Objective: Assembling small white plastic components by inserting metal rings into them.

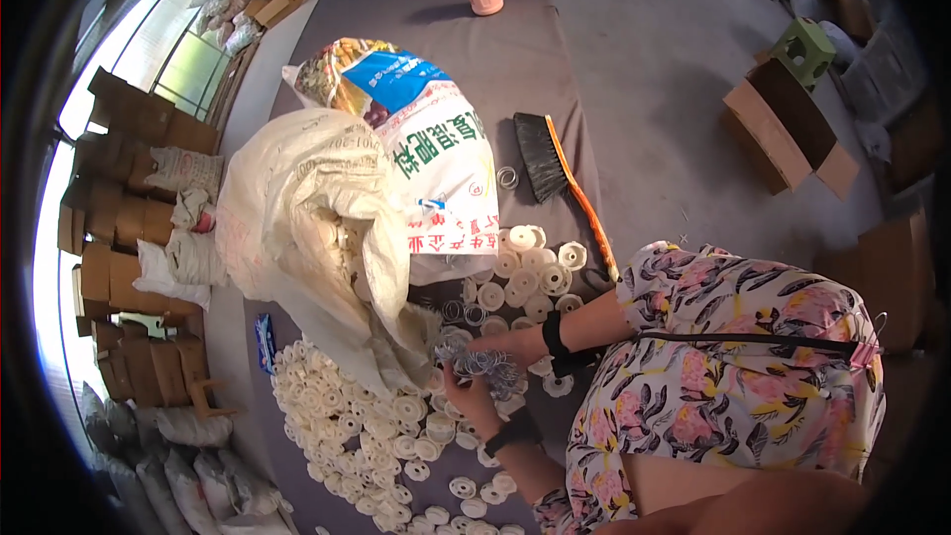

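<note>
the white sack (307, 228) hides part of the disc pile (347, 426) (lowest discs cut off).

A storeroom floor under strong daylight from the left

A dark grey mat (515, 50) covers the floor, with paler grey concrete floor (674, 59) to its right. Bright light floods in through a window (149, 40) along the left rim. Flattened brown cardboard stacks (119, 228) line that side, with filled white sacks (198, 476) lower down. Open cardboard boxes (783, 129) and a small green stool (804, 48) stand on the concrete to the right, and more boxes sit along the far top edge.
</note>
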Motion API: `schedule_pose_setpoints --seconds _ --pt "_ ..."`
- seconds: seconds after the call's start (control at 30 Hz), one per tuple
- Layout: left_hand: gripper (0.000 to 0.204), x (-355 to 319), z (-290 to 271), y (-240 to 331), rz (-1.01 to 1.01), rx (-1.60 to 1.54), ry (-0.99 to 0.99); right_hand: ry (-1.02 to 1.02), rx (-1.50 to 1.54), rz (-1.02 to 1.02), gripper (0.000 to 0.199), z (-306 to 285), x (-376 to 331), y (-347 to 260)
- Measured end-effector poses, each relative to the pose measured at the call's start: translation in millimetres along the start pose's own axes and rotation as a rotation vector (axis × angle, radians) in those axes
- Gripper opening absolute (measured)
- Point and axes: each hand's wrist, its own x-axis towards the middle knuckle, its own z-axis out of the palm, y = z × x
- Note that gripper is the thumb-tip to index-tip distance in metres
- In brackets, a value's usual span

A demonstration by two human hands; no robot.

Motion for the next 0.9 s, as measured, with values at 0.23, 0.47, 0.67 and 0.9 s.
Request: schedule_pose_setpoints --seconds 0.23,0.47,0.67,0.9 --pt "0.054 -40 -23 -46 -0.083 -0.118 0.182 -0.067 -0.547 -0.230 0.053 29 -18 21" --pt "0.056 -57 -56 -72 -0.168 -0.151 0.374 -0.188 -0.174 0.080 0.072 62 10 66" --pt "0.063 -74 -73 -120 -0.251 -0.245 0.113 0.336 0.218 0.439 0.055 90 6 60" --pt "0.071 -101 -82 -130 -0.289 -0.511 0.103 0.321 -0.129 0.296 0.066 107 4 86"
